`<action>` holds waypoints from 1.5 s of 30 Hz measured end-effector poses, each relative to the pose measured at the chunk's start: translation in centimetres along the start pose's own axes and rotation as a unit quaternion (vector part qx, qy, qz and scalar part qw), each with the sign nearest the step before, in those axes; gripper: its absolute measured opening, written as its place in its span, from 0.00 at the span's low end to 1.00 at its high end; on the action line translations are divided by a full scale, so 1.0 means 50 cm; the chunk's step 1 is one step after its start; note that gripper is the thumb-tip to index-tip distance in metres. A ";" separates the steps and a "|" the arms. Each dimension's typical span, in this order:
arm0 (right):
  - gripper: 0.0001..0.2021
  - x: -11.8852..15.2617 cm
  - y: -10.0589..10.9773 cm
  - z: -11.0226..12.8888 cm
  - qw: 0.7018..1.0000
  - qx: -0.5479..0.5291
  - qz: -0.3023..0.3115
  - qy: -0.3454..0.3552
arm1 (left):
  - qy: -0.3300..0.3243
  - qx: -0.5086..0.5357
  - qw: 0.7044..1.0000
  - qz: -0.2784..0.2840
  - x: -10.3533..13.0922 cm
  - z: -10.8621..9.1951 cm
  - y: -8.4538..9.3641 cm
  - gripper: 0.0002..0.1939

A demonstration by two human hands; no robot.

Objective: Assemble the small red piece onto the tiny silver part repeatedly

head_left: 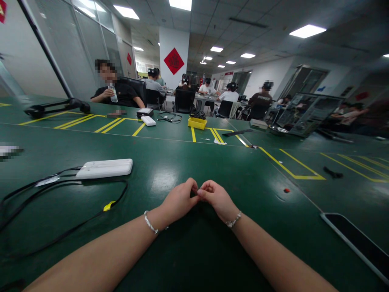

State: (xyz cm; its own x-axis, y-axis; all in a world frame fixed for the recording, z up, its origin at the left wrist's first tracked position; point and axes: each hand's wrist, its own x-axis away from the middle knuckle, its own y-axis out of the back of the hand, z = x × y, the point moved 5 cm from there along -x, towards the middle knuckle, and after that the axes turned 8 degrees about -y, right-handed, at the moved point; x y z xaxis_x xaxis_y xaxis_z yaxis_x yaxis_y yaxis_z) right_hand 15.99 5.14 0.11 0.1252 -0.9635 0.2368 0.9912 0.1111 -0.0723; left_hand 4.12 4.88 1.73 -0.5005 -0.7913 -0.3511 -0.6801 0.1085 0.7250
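Note:
My left hand [181,198] and my right hand [217,199] meet at the fingertips, low over the green table [170,148]. On both, thumb and fingers are pinched together. Whatever sits between the fingertips, if anything, is too small to make out. A silver bangle circles my left wrist, and a beaded bracelet is on my right one. To the left of my left hand lies a white power bank [105,168] with black cables [75,181] running from it. A small red piece [286,190] rests on the table to the right.
A phone [358,239] lies at the right edge. Farther back are a yellow bin [197,123] with black cables, a small white device [148,121], a black box [145,112] and a clear case [306,113]. A person [121,94] sits across the table holding a bottle.

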 end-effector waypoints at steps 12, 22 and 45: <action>0.12 0.006 0.251 0.094 0.749 0.558 -0.341 0.104 | 0.008 0.020 1.000 -0.006 -0.003 0.008 0.006 0.04; 0.15 0.033 0.476 0.049 0.631 0.633 -0.421 -0.157 | 0.014 0.028 0.999 -0.006 -0.002 0.006 0.008 0.04; 0.09 0.003 0.043 0.017 0.996 -0.085 0.020 -0.033 | 0.019 0.031 0.999 -0.034 -0.005 0.002 0.011 0.04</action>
State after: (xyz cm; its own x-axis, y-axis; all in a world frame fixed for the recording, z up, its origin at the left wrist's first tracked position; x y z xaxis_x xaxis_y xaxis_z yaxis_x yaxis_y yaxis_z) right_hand 18.16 5.42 0.83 0.1734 -0.9405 0.2922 0.9641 0.1016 -0.2452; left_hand 3.83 5.18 2.17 -0.4322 -0.8206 -0.3738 -0.7437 0.0900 0.6624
